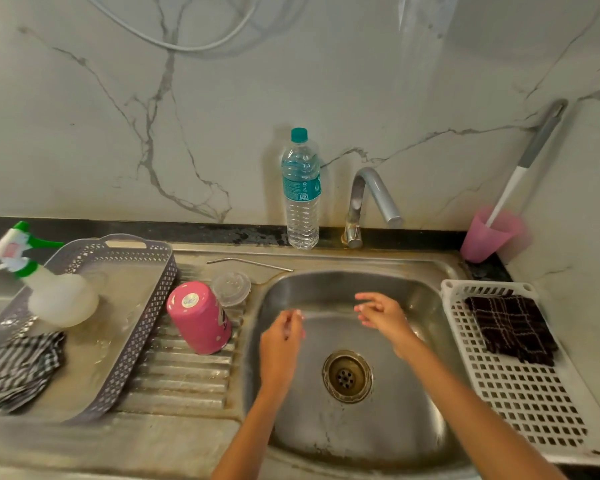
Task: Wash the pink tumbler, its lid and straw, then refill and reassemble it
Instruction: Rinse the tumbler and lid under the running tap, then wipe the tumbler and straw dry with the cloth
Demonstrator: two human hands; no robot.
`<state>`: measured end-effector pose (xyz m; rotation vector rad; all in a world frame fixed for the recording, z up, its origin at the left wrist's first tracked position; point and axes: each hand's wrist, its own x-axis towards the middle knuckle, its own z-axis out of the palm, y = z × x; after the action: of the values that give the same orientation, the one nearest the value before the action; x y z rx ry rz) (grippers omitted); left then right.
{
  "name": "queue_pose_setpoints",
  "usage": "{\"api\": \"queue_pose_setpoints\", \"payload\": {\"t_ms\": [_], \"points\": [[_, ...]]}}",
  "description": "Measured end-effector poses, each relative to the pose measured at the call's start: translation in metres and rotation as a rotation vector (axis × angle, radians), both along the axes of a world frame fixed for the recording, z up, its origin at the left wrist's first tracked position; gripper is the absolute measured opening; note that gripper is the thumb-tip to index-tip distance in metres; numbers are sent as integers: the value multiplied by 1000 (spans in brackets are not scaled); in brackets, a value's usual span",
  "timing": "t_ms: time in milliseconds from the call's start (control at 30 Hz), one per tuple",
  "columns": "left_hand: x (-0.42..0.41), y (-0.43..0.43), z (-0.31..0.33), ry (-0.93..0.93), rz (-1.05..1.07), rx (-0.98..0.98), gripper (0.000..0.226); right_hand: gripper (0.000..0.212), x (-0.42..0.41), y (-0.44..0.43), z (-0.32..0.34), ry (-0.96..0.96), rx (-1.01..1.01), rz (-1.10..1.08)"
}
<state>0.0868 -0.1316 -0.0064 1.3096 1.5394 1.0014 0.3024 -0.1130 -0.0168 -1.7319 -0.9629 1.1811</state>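
Over the sink (326, 427), left hand (281, 336) and right hand (383, 315) hover, each grip loose, holding nothing. Pink tumbler (199, 317) stands inverted left of sink, with lid (231, 289) and straw (250, 263) just behind it. Washing looks done. Next: upright tumbler, refill from bottle (301, 188) behind sink.
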Motion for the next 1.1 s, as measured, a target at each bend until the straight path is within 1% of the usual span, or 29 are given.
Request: {"api": "queue_pose_setpoints", "payload": {"t_ms": [67,167,233,300,367,433,467,567,633,733,867,967,1033,1100], "points": [[-20,-11,4,27,50,60,21,23,-18,-11,-8,2,-31,16],[-48,-21,2,42,118,127,11,19,-49,-14,-11,4,-44,65],[-63,-28,1,68,210,175,8,17,-69,-13,-6,13,-35,101],[-74,-33,2,115,333,215,14,17,-85,-10,2,12,-18,134],[-85,-34,2,124,457,233,29,17,-98,-8,10,2,-3,159],[-95,-28,1,144,556,261,52,16,-105,-8,16,-14,2,174],[-99,-24,0,134,567,267,64,15,-107,-8,19,-23,3,178],[-104,-8,6,5,485,210,103,17,-108,-11,24,-40,14,180],[-106,4,11,-62,427,201,115,18,-105,-14,25,-56,23,176],[-107,15,17,-86,375,204,114,17,-97,-19,26,-71,30,174],[-99,18,25,-73,380,198,97,19,-81,-23,30,-89,47,170],[-76,15,33,-124,328,236,94,19,-63,-25,37,-121,79,147],[-50,12,40,-160,260,225,92,17,-47,-30,41,-193,112,135],[-21,9,43,-179,168,206,90,14,-29,-37,44,-316,137,152]]}}
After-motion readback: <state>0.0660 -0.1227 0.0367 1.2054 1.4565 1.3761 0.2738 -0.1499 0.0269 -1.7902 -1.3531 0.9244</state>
